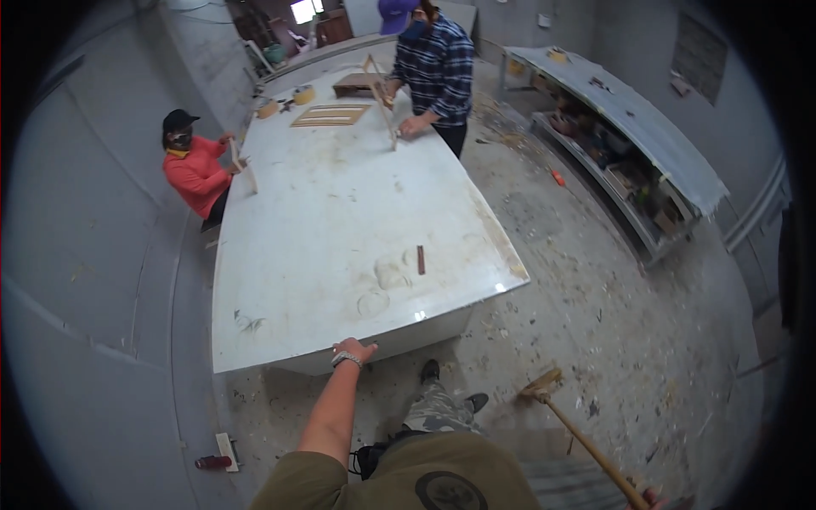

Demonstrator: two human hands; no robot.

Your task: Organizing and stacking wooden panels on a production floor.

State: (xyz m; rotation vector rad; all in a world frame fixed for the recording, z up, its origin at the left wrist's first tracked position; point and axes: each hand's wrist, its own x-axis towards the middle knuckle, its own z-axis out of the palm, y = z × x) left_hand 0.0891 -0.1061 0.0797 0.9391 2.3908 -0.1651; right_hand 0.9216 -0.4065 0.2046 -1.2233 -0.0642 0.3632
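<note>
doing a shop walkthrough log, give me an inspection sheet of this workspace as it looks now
surface: large white table, scuffed and dusty, with a small dark wood block near its close end
job's things: broom, its head resting on the floor
clutter: wood shavings over the concrete floor; red-handled tool lying on the floor at left
grippers: left hand rests on the table's near edge, wristwatch on; right hand grips the broom handle at the picture's lower edge
cables: nothing seen
surroundings: two co-workers at the far end handling wooden frames; loaded shelf bench along the right wall
</note>
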